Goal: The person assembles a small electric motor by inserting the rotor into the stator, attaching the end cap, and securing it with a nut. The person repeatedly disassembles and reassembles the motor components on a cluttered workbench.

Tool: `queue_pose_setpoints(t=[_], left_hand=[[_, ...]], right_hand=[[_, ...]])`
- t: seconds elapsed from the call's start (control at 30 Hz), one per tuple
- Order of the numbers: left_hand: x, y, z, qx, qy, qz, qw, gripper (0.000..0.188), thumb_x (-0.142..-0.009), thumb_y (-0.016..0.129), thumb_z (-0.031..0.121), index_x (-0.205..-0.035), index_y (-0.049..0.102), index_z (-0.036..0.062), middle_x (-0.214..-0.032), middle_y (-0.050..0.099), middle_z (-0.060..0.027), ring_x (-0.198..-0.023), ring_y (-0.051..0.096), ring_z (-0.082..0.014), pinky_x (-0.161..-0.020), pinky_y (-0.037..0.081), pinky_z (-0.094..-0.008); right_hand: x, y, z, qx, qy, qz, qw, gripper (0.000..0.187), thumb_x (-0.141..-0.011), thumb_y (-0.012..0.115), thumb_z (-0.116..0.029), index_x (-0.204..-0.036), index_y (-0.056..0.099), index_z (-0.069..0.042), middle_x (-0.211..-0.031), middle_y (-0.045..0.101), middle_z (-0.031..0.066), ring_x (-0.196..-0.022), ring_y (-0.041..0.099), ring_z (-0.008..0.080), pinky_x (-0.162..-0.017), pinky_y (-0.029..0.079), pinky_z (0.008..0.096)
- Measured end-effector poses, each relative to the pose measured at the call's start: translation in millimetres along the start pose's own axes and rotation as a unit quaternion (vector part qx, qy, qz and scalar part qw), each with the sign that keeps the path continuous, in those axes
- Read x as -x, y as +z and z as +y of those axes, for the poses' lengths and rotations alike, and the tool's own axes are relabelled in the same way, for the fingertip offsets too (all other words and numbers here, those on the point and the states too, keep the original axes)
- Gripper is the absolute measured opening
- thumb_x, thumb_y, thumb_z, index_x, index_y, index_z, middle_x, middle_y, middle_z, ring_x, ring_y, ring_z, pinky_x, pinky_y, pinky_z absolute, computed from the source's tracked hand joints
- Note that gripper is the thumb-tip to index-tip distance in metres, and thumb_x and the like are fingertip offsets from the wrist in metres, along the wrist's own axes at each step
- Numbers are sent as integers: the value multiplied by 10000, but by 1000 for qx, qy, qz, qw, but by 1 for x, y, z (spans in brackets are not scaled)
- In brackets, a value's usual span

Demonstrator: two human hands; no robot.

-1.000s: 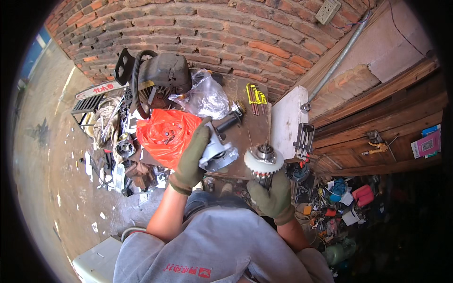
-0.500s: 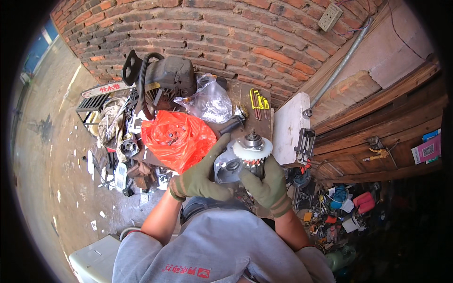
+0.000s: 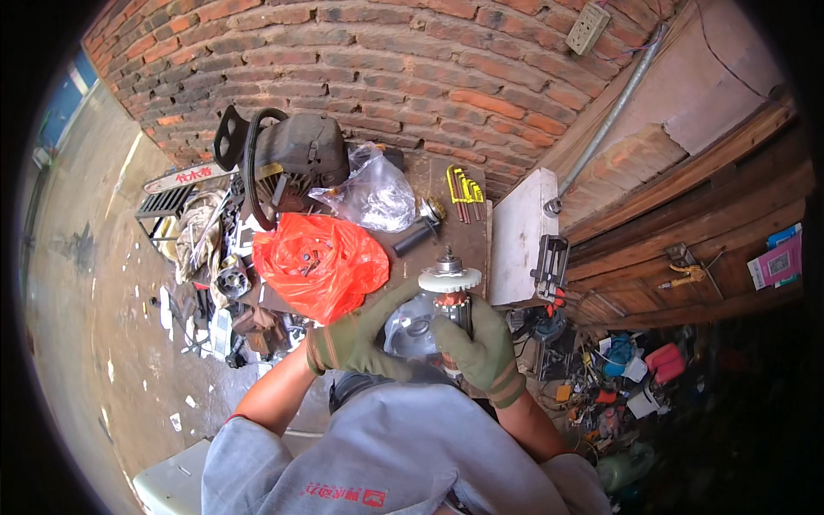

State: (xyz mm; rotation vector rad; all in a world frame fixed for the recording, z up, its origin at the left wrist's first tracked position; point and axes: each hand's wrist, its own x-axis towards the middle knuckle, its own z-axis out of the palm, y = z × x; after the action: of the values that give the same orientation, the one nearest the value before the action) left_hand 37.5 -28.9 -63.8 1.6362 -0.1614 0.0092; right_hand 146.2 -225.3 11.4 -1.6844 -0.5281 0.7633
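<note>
The left hand (image 3: 365, 339) curls around a gray casing (image 3: 408, 330) while the right hand (image 3: 482, 354) closes firmly on a rotor (image 3: 451, 300) (white fan (image 3: 449, 281) uppermost).

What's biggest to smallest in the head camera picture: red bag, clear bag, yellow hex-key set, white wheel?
1. Red bag
2. Clear bag
3. Can't rank: yellow hex-key set looks taller, white wheel wider and probably nearer.

Rough red-brick wall (image 3: 386, 77), stained grey-brown floor (image 3: 103, 275), brown woodwork (image 3: 631, 296) at right
</note>
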Motion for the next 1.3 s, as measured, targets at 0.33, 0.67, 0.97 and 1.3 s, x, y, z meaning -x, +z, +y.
queue_pose_setpoints(t=[0.33, 0.67, 0.97, 1.3], left_hand=[[8, -5, 8, -311, -9, 13, 950, 1162, -559, 983, 459, -1528, 451, 98, -1390, 533, -246, -1267, 567, -422, -1100, 465, -471], [36, -12, -6, -59, 58, 81, 993, 1113, -532, 968, 335, -1443, 452, -44, -1318, 596, -235, -1153, 650, -368, -992, 521, -443], [14, -33, 53, -295, 196, 13, 935, 1056, -532, 935, 443, -1368, 518, -48, -1198, 615, -221, -992, 640, -395, -854, 526, -475], [0, -15, 69, -297, 185, -55, 935, 1057, -551, 918, 487, -1363, 517, -56, -1238, 619, -248, -1002, 652, -415, -853, 541, -496]], right_hand=[[0, -4, 3, -69, 48, -50, 995, 288, -942, 656, -189, -1147, 632, 11, -856, 641, 5, -747, 576, 68, -663, 486, 276], [18, -26, -5, 17, -14, -99, 995, 404, -898, 678, -96, -1272, 609, 40, -1055, 674, 69, -916, 618, 106, -815, 525, 314], [46, -54, -26, 280, -17, -250, 927, 403, -839, 774, -251, -1146, 624, -36, -944, 678, 204, -841, 698, 372, -712, 548, 445], [57, -47, -21, 296, -89, -211, 927, 370, -831, 758, -299, -1036, 610, -29, -883, 674, 206, -804, 693, 395, -686, 553, 480]])
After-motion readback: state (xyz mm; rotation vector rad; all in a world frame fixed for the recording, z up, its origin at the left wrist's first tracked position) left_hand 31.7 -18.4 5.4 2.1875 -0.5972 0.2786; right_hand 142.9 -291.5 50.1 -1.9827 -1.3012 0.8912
